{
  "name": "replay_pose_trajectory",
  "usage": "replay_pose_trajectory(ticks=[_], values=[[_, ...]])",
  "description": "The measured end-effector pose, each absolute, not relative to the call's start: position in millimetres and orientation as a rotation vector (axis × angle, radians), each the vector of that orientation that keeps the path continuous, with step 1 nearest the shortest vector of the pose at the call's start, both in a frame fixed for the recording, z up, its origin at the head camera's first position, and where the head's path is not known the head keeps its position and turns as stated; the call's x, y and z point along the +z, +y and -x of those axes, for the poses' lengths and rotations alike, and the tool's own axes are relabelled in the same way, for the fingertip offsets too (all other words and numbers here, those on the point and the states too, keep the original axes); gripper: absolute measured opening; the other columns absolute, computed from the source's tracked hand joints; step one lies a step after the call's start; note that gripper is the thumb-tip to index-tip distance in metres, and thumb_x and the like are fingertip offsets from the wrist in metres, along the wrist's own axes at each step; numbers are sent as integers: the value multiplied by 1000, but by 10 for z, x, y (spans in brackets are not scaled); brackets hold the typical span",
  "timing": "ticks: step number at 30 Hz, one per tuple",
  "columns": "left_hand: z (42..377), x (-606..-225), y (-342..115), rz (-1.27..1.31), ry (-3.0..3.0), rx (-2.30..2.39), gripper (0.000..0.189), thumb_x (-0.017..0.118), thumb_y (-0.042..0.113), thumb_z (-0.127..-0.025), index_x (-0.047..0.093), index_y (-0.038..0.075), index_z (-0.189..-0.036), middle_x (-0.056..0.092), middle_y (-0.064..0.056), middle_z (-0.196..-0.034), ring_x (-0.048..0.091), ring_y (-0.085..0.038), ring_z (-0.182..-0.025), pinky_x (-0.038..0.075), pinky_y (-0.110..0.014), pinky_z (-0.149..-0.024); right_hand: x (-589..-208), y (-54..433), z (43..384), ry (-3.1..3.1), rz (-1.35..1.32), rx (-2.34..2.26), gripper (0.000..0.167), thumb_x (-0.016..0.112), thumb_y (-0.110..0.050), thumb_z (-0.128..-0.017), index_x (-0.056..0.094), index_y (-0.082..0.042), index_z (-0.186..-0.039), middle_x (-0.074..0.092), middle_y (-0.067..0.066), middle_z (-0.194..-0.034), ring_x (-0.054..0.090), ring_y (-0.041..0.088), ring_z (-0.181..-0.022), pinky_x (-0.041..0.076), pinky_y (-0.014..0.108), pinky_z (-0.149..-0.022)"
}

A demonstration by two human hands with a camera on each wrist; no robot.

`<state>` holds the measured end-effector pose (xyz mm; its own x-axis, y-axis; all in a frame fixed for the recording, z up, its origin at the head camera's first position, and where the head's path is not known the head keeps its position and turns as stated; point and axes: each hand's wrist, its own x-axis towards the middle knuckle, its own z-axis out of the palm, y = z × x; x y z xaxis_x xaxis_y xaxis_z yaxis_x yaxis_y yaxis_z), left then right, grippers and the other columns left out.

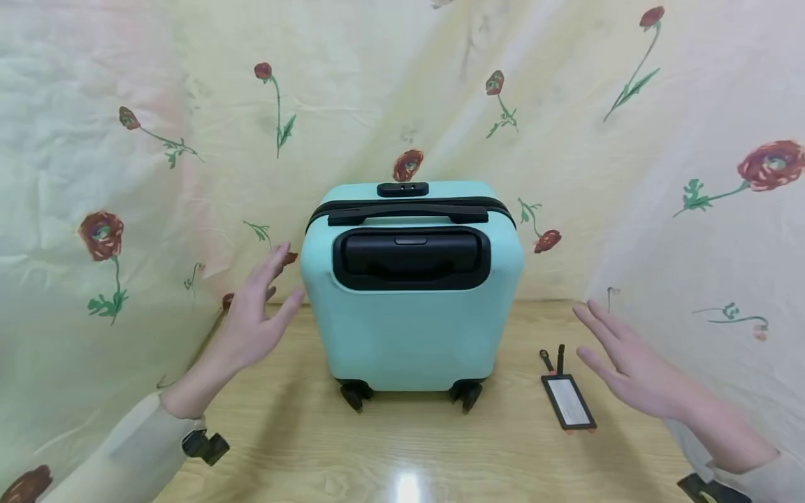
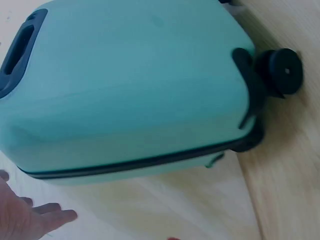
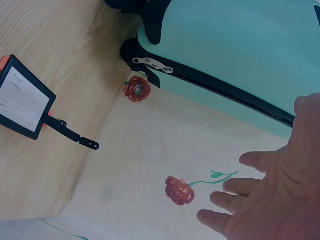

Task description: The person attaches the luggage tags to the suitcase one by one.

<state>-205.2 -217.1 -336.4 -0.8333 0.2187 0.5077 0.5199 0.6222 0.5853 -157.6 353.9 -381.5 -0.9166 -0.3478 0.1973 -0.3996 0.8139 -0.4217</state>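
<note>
A mint-green suitcase [image 1: 411, 335] stands upright on its black wheels [image 1: 356, 395], with a black top handle [image 1: 409, 212] and a recessed black pull handle [image 1: 411, 258] facing me. To its left my left hand [image 1: 258, 314] is raised, fingers spread and holding nothing. On the far right my right hand [image 1: 635, 367] hovers with fingers extended and nothing in it, close to a luggage tag [image 1: 569, 403]. That tag has a black frame, a white card with lines and a black strap [image 3: 70, 134]. The right wrist view shows a zipper pull [image 3: 152, 64] near the suitcase's lower corner.
The suitcase and tag are on a light wood table [image 1: 402, 447]. A pale cloth [image 1: 377, 84] printed with red flowers hangs behind and along both sides. A black combination lock [image 1: 402, 189] sits on the suitcase's top.
</note>
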Motion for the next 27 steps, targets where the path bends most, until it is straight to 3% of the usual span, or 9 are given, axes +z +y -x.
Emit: replay_pose_trajectory(ticks=[6, 13, 21, 27], values=[[2167, -3210, -2018, 586, -2327, -1150, 70, 64, 25, -106, 32, 28, -169, 43, -13, -167, 55, -41, -141, 50, -69, -109, -3866, 3524, 1644, -2873, -561, 745, 66, 51, -28, -113, 24, -1, -168, 20, 38, -170, 27, 69, -147, 24, 85, -112], [2292, -3062, -1922, 607, -2230, -1192, 68, 65, 17, -105, 38, 24, -167, 41, -8, -170, 53, -39, -147, 55, -59, -108, -4024, 3514, 1683, -2856, -457, 595, 58, 64, -22, -107, 48, 16, -147, 52, 43, -145, 52, 65, -129, 46, 76, -99], [2344, -2965, -1838, 670, -2206, -1150, 63, 67, 19, -104, 45, 19, -163, 40, -9, -171, 48, -38, -152, 55, -66, -103, -4195, 3568, 1735, -2858, -360, 555, 51, 72, -15, -98, 59, 17, -135, 65, 43, -125, 66, 61, -109, 56, 72, -88], [2371, -2967, -1794, 694, -2185, -1086, 61, 71, 21, -100, 53, 16, -158, 44, -11, -169, 45, -36, -154, 59, -63, -100, -4356, 3602, 1765, -2910, -291, 537, 51, 73, -19, -97, 61, 17, -132, 67, 42, -124, 68, 59, -106, 59, 67, -82]])
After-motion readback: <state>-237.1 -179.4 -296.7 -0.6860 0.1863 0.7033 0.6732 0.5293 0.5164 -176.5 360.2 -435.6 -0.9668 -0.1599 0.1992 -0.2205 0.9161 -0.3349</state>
